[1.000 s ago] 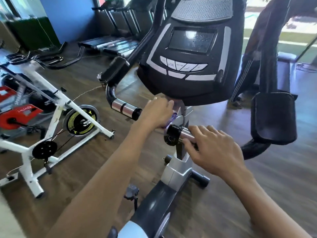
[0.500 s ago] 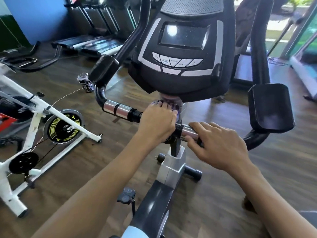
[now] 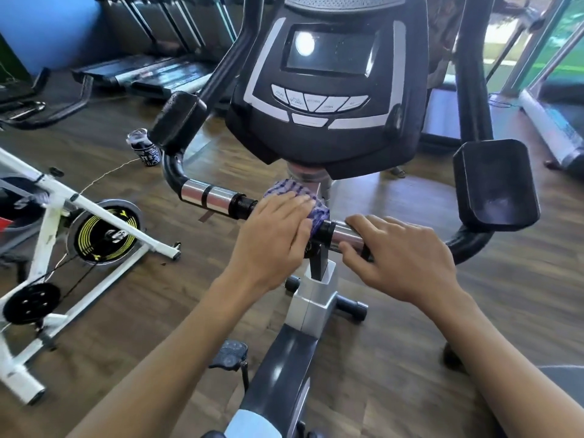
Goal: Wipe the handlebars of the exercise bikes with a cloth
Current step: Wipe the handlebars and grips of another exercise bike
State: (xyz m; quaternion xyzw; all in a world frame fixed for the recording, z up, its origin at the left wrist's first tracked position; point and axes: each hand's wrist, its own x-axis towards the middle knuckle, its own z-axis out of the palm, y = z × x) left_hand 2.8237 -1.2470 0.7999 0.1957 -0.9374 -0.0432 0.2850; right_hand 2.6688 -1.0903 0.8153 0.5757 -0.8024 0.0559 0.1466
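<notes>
A black exercise bike with a console (image 3: 325, 90) stands right before me. Its handlebar (image 3: 211, 196) runs across below the console, with chrome sensor sleeves on both sides. My left hand (image 3: 271, 245) presses a blue-and-white checked cloth (image 3: 297, 192) onto the middle of the bar, next to the stem. My right hand (image 3: 401, 260) grips the right chrome section of the bar, fingers curled over it. Padded black armrests sit at both bar ends, left (image 3: 178, 121) and right (image 3: 494, 184).
A white spin bike (image 3: 63, 229) with a yellow-marked flywheel stands at the left. A drink can (image 3: 143, 150) sits on the wooden floor behind the left bar end. Treadmills (image 3: 151, 74) line the back; another machine (image 3: 556, 134) is at the far right.
The view has moved closer and turned slightly right. My left hand has slid with the cloth along the bar's middle, and more of the cloth now shows. My right hand keeps its grip.
</notes>
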